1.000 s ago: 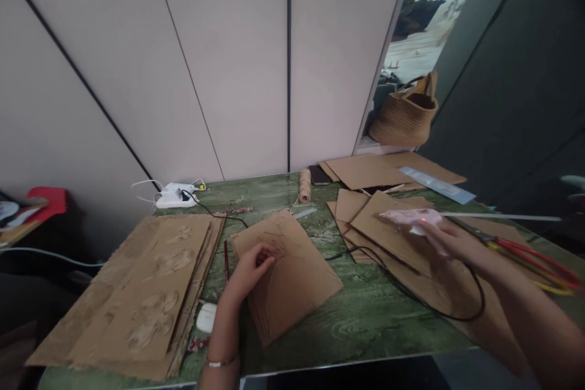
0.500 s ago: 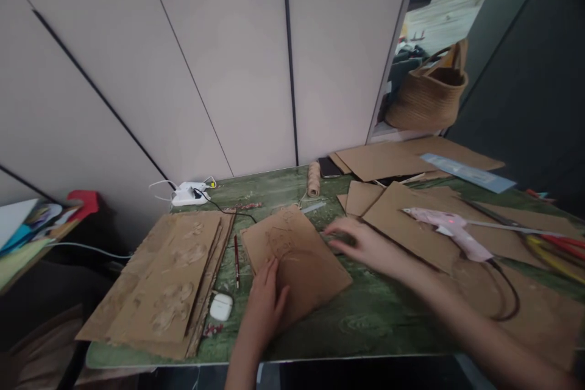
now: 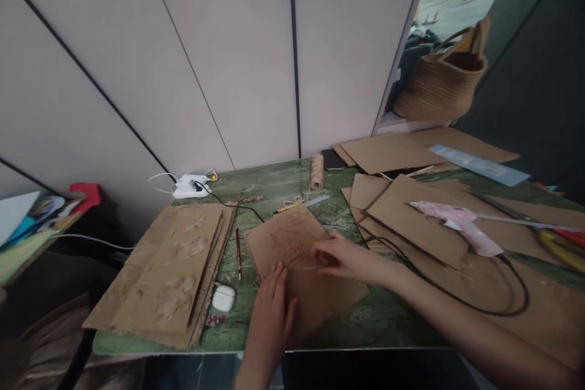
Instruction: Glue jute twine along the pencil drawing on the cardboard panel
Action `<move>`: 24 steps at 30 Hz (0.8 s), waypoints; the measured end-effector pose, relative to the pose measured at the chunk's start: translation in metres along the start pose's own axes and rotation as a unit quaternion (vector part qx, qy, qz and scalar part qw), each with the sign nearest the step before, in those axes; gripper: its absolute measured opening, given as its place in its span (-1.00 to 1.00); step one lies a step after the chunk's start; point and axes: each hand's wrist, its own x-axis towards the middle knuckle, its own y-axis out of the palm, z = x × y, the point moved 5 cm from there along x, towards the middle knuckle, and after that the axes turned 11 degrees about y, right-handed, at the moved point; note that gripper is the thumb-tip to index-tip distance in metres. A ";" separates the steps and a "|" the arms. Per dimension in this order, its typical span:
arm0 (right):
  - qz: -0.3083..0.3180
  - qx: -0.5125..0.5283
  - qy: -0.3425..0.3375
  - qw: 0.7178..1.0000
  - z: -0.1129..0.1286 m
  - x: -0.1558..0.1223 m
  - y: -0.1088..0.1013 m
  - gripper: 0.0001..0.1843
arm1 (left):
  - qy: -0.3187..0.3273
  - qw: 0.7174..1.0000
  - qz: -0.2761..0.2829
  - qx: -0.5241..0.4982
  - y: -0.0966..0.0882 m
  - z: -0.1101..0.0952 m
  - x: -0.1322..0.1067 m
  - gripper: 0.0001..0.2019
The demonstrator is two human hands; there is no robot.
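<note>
A piece of cardboard (image 3: 329, 295) with a drawing in dark lines lies at the middle of the table's near side. My left hand (image 3: 273, 301) rests flat on its left part, fingers stretched out. Over the right part, my right hand (image 3: 336, 256) has thumb and fingertips brought together in a pinch. A thin pale strand shows beside these fingertips; what exactly they hold is too small to make out. Beyond the cardboard's far edge are a small loop of twine (image 3: 293, 201) and a pale blade-like strip (image 3: 316, 200). Farther back stands a spool of twine (image 3: 317, 172).
On the left are stacked cardboard sheets (image 3: 158, 274), a pencil (image 3: 238, 253) and a white earphone case (image 3: 223, 298). To the right, a pink glue gun (image 3: 457, 219) lies on cardboard pieces (image 3: 411, 219) near scissors (image 3: 548, 244). A power strip (image 3: 192, 186) sits at the back.
My right hand has moved from beside the cardboard's right edge to over its drawing, its fingers closing together. My left hand stays on the cardboard. The view has shifted slightly.
</note>
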 end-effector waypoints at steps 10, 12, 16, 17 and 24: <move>-0.092 0.040 0.126 0.987 -0.016 -0.006 0.013 -0.91 | 0.036 0.998 0.014 0.048 0.000 -0.013 -0.007 -0.45; -0.099 0.052 0.141 0.984 -0.019 -0.005 0.017 -0.92 | 0.035 0.998 0.023 0.056 0.001 -0.014 -0.007 -0.43; -0.116 0.062 0.160 0.978 -0.020 -0.004 0.022 -0.93 | 0.026 0.996 0.040 0.073 0.000 -0.016 -0.006 -0.43; -0.122 0.061 0.166 0.977 -0.020 -0.003 0.023 -0.93 | 0.027 0.996 0.043 0.078 -0.001 -0.016 -0.006 -0.43; -0.136 0.055 0.190 0.971 -0.016 0.001 0.028 -0.92 | 0.034 0.992 0.048 0.110 0.000 -0.020 -0.003 -0.40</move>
